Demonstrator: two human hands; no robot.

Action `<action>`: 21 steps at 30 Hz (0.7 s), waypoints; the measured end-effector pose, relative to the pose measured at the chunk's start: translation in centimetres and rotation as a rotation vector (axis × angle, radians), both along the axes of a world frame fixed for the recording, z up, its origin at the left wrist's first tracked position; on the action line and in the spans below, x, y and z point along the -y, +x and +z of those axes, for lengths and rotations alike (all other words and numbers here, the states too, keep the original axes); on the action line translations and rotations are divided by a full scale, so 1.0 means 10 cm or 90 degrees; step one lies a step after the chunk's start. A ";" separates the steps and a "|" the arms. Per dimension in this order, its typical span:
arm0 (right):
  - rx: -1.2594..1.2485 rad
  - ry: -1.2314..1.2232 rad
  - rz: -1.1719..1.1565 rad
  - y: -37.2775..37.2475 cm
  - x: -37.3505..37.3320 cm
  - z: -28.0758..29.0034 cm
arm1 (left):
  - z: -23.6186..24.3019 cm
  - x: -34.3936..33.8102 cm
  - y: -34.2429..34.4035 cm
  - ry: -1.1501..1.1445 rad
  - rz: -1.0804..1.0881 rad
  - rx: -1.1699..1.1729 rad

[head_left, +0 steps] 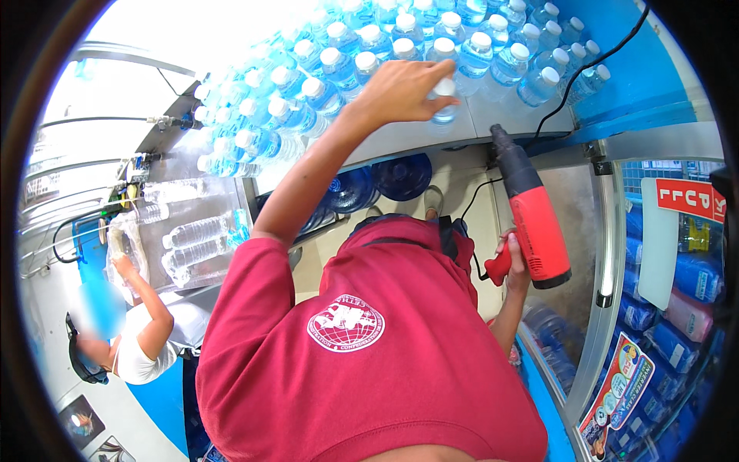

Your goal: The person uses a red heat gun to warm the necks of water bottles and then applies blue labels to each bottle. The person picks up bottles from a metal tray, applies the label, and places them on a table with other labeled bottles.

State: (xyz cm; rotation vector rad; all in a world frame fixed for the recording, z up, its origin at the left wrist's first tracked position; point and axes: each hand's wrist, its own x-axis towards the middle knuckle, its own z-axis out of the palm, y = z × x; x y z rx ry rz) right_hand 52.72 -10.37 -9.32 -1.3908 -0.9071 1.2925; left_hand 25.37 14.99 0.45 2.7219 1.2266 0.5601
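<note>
Head view: a heat gun (536, 231) and a water bottle (444, 117) are held at a counter's edge

Nearest, the lower middle is filled by a red shirt (385, 385), by which much of the floor (460, 179) is hidden.

The heat gun's handle is gripped by the right hand (516, 263), with the fingers closed round it. The dark nozzle (500, 142) is pointed away from the body, toward the counter (483, 117), just to the right of the water bottle; the tool seems to be kept aside so that room is left for the other hand. Whether it is running cannot be told.

Farther out, the water bottle is set at the counter's front. Its white cap appears to be pinched narrowly by the left hand (400, 88), probably so that it is steadied from above while its side is left uncovered. Behind it, capped bottles (339, 65) are packed closely, and the right side is crossed by a black cable (608, 58).

Below, blue jugs (404, 175) are stored. To the right, passage is bounded by a metal-framed door (607, 231), with blue packs (697, 281) seen beyond. At far left, clear bottles (196, 232) are laid on a metal worktop (218, 199), beside which a second person (150, 350) is seen.
</note>
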 end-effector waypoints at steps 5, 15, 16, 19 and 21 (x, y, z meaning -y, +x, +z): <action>-0.019 0.006 -0.054 0.13 0.09 0.07 | -0.11 -0.22 0.61 0.030 -0.023 -0.008; -0.116 0.022 -0.072 0.20 0.37 -0.41 | -0.29 -0.45 0.72 -0.003 0.075 -0.018; -0.162 0.036 -0.084 0.16 0.34 -0.39 | -0.26 -0.41 0.71 -0.026 0.081 -0.038; -0.268 0.166 0.042 0.14 0.17 -0.15 | -0.13 -0.10 0.52 0.066 0.098 0.085; -0.289 0.220 0.130 0.17 -0.03 0.02 | -0.04 0.21 0.39 0.102 0.130 0.176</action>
